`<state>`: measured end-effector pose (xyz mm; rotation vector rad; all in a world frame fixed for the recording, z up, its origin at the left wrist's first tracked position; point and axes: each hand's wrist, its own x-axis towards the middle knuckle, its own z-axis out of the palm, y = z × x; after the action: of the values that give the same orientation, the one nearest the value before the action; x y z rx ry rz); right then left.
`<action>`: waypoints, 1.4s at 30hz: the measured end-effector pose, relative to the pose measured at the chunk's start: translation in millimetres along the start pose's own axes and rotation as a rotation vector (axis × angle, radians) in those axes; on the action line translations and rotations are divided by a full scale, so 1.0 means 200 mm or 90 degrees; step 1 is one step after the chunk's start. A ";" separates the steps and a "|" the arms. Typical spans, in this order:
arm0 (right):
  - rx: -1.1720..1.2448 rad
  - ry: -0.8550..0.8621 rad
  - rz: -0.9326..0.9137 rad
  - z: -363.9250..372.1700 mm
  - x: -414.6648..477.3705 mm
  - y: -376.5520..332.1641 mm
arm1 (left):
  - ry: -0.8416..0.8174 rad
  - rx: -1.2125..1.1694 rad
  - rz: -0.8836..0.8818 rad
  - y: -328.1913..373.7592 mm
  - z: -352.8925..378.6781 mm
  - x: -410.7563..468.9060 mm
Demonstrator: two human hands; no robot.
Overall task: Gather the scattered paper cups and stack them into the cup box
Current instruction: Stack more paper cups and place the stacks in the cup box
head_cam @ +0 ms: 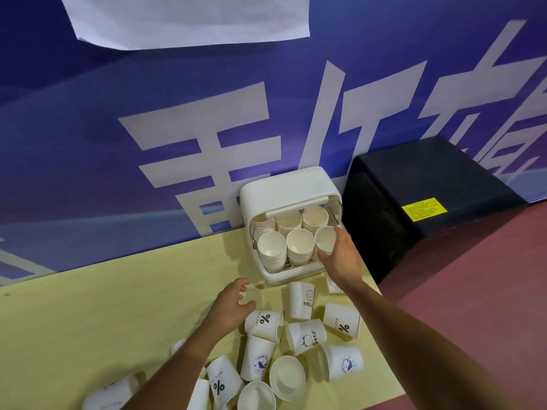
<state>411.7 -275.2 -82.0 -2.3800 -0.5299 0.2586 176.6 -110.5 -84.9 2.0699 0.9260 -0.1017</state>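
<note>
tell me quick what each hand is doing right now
left hand: open, holding nothing
right hand: holding a paper cup at the cup box

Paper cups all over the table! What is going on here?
A person is tidying up at a pale yellow table. Their right hand holds one white paper cup at the front right of the white plastic cup box, beside stacks of cups already inside. Their left hand is open near the loose printed paper cups lying before the box.
</note>
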 end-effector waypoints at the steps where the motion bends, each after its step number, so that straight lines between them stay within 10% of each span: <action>1: -0.010 -0.012 -0.004 0.01 0.00 0.01 | 0.003 0.000 -0.002 -0.01 0.00 0.00; 29: -0.181 -0.023 -0.229 0.50 -0.46 -0.72 | 0.176 -0.108 -0.080 -0.54 -0.54 -0.42; 42: -0.150 -0.334 -0.421 1.02 -0.92 -1.28 | 0.314 -0.180 -0.198 -1.16 -0.90 -0.89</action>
<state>103.8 -60.9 -58.6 -2.1886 -1.6194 0.5385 -145.8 2.7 -56.5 1.7010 1.4669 0.3727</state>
